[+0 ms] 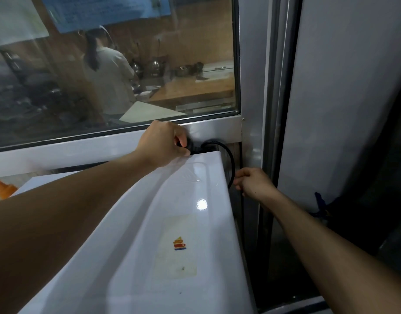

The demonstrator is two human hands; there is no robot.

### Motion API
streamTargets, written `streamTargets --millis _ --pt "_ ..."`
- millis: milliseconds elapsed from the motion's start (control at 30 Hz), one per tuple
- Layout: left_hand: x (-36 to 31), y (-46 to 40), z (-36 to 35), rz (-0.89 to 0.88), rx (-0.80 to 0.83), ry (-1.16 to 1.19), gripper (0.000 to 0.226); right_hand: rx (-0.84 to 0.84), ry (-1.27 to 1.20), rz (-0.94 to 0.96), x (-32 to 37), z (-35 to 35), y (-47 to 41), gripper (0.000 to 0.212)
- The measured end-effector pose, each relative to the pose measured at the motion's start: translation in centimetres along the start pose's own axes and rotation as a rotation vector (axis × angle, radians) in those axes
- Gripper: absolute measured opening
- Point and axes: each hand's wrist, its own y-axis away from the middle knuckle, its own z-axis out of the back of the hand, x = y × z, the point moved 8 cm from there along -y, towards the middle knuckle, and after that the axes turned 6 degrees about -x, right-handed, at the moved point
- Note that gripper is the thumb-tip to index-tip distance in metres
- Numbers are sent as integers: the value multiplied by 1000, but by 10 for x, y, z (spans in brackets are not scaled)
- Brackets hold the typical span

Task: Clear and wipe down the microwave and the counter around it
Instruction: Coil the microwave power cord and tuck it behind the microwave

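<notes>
While the left hand (pixel 164 143) grips the black plug (pixel 187 146), right hand (pixel 255 185) fingers pinch the cord (pixel 230 165).

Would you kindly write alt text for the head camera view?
A person's left hand grips a black plug behind a white microwave, while the right hand holds its black cord at the side. Behind is a window onto a kitchen.

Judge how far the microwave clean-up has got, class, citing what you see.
Done: nothing clearly; no cloth shows, and a sticker remains on the microwave top. In hand: the left hand grips the black plug behind it, while the right hand pinches the cord. Left: seemingly all the wiping.
</notes>
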Motion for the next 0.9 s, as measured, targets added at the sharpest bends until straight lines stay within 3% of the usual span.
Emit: streamTargets --millis 233,333,767,900 --pt "-17 -2 0 -99 -48 -32 13 -5 22 8 4 0 -1 18" --pt "-27 -5 -5 -164 -34 -73 11 -18 30 12 5 2 -1 25" --pt "-9 -6 -6 -40 -54 -86 6 11 1 30 4 3 2 28" --pt "-13 -5 -10 -150 23 -164 10 8 10 41 6 4 2 31"
